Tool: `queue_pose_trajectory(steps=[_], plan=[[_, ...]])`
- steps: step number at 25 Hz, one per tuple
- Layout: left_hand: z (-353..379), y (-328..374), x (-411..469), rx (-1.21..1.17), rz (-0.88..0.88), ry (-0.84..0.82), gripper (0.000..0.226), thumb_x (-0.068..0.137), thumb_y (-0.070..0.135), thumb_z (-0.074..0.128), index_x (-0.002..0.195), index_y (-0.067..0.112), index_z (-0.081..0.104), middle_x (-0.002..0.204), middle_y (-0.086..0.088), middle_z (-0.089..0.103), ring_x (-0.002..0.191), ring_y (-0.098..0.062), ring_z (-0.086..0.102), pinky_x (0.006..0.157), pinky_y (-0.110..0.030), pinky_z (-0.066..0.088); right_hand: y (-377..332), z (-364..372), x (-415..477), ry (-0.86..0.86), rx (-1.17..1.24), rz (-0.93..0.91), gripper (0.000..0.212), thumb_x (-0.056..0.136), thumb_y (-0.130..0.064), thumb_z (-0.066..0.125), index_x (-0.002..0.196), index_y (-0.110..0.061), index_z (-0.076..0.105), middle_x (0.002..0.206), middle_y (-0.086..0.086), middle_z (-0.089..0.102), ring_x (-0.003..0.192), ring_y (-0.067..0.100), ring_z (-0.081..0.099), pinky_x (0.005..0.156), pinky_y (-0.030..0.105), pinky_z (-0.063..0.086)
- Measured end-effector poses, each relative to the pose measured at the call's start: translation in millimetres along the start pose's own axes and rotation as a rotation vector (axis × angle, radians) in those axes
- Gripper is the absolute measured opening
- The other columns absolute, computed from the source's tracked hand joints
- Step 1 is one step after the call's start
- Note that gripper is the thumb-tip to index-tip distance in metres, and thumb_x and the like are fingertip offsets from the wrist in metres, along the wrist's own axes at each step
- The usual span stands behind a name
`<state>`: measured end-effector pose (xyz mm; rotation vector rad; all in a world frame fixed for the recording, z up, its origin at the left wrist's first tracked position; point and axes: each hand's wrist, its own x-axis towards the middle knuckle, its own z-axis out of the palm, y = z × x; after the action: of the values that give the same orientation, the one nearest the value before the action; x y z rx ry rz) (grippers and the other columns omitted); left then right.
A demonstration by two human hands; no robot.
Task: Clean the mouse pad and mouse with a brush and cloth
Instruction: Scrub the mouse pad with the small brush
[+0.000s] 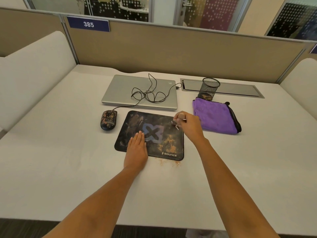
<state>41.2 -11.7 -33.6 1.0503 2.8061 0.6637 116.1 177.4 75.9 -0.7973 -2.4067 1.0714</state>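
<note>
The left hand (pixel 137 148) lies flat, fingers straight, on the black, rounded pad (pixel 133 121), which is dusted with brown grit. The right hand (pixel 188 124) pinches a small brush (pixel 175 124) at the pad's far right corner. An oval, speckled mouse (pixel 108 120) sits to the left and a plush purple cloth (pixel 212 115) to the right. Behind are a closed laptop (pixel 120 90) and a mesh cup (pixel 210 88).

Mouse (pixel 108 122), laptop (pixel 120 90) and cloth (pixel 212 115) hem three sides of mouse pad (pixel 154 118).

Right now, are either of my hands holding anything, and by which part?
The right hand grips a small brush by its handle; the left hand holds nothing, lying flat on the mouse pad.
</note>
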Motion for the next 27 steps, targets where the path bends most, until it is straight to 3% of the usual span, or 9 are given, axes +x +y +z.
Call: queue_pose_trajectory(steps=[4, 7, 11, 13, 17, 21, 24, 27], plan=[[-0.5, 1.0, -0.4, -0.010, -0.002, 0.009, 0.049, 0.102, 0.028, 0.016, 0.148, 0.012, 0.009, 0.157, -0.001, 0.009, 0.145, -0.015, 0.001, 0.115, -0.025, -0.008, 5.7, 15.0, -11.2, -0.145, -0.140, -0.107, 0.019, 0.093, -0.007, 0.050, 0.089, -0.014, 0.068, 0.089, 0.003, 0.068, 0.080, 0.015, 0.062, 0.069, 0.018, 0.050], [-0.1, 0.9, -0.1, -0.016, -0.002, 0.016, 0.049, 0.102, 0.027, 0.016, 0.148, 0.012, 0.009, 0.157, -0.001, 0.009, 0.145, -0.014, 0.001, 0.115, -0.025, -0.008, 0.8, 11.7, -14.7, -0.245, -0.030, -0.126, 0.018, 0.087, -0.010, 0.059, 0.083, -0.025, 0.068, 0.080, -0.014, 0.066, 0.075, 0.002, 0.061, 0.059, 0.005, 0.043], [0.5, 0.3, 0.0, -0.009, -0.003, 0.010, 0.050, 0.102, 0.028, 0.016, 0.148, 0.012, 0.008, 0.157, -0.002, 0.009, 0.145, -0.015, 0.002, 0.115, -0.025, -0.008, 6.9, 3.2, -5.3, 0.023, 0.072, 0.015, 0.012, 0.092, -0.014, 0.056, 0.091, -0.019, 0.067, 0.087, -0.002, 0.067, 0.079, 0.009, 0.061, 0.067, 0.014, 0.045], [0.9, 0.1, -0.2, -0.013, -0.009, 0.010, 0.050, 0.102, 0.029, 0.016, 0.148, 0.013, 0.008, 0.157, -0.001, 0.009, 0.145, -0.015, 0.002, 0.115, -0.025, -0.008, 8.0, 9.0, -10.3, 0.010, 0.058, 0.005, 0.012, 0.093, -0.014, 0.056, 0.093, -0.015, 0.067, 0.090, 0.003, 0.069, 0.080, 0.010, 0.060, 0.071, 0.013, 0.046], [1.5, -0.3, 0.4, -0.013, -0.008, 0.017, 0.050, 0.102, 0.028, 0.016, 0.148, 0.012, 0.010, 0.157, -0.002, 0.011, 0.145, -0.015, 0.003, 0.115, -0.025, -0.007, -2.9, 24.5, -35.0, -0.231, -0.056, -0.180, 0.013, 0.091, -0.013, 0.058, 0.090, -0.020, 0.069, 0.093, -0.002, 0.070, 0.078, 0.005, 0.060, 0.065, 0.004, 0.042], [2.1, -0.5, -0.2, 0.009, -0.002, 0.019, 0.049, 0.102, 0.027, 0.016, 0.148, 0.012, 0.009, 0.157, -0.003, 0.010, 0.145, -0.015, 0.003, 0.114, -0.025, -0.008, -14.5, 6.2, -35.8, -0.538, -0.049, -0.206, 0.021, 0.087, -0.012, 0.062, 0.085, -0.030, 0.069, 0.089, -0.021, 0.067, 0.083, -0.002, 0.063, 0.065, 0.008, 0.048], [1.6, -0.3, -0.6, -0.006, 0.000, 0.025, 0.049, 0.102, 0.027, 0.017, 0.148, 0.012, 0.010, 0.157, -0.003, 0.011, 0.145, -0.015, 0.004, 0.115, -0.025, -0.007, -17.6, -2.1, -28.6, -0.401, 0.036, -0.174, 0.020, 0.087, -0.009, 0.061, 0.087, -0.028, 0.069, 0.092, -0.018, 0.068, 0.093, 0.004, 0.063, 0.078, 0.016, 0.050], [0.7, 0.3, -0.3, -0.011, 0.002, 0.021, 0.049, 0.102, 0.027, 0.017, 0.148, 0.012, 0.010, 0.157, -0.003, 0.011, 0.145, -0.015, 0.003, 0.115, -0.025, -0.007, -16.1, 4.3, -31.0, -0.316, -0.018, -0.152, 0.014, 0.090, -0.011, 0.059, 0.092, -0.022, 0.068, 0.097, -0.007, 0.067, 0.094, 0.013, 0.062, 0.076, 0.016, 0.044]])
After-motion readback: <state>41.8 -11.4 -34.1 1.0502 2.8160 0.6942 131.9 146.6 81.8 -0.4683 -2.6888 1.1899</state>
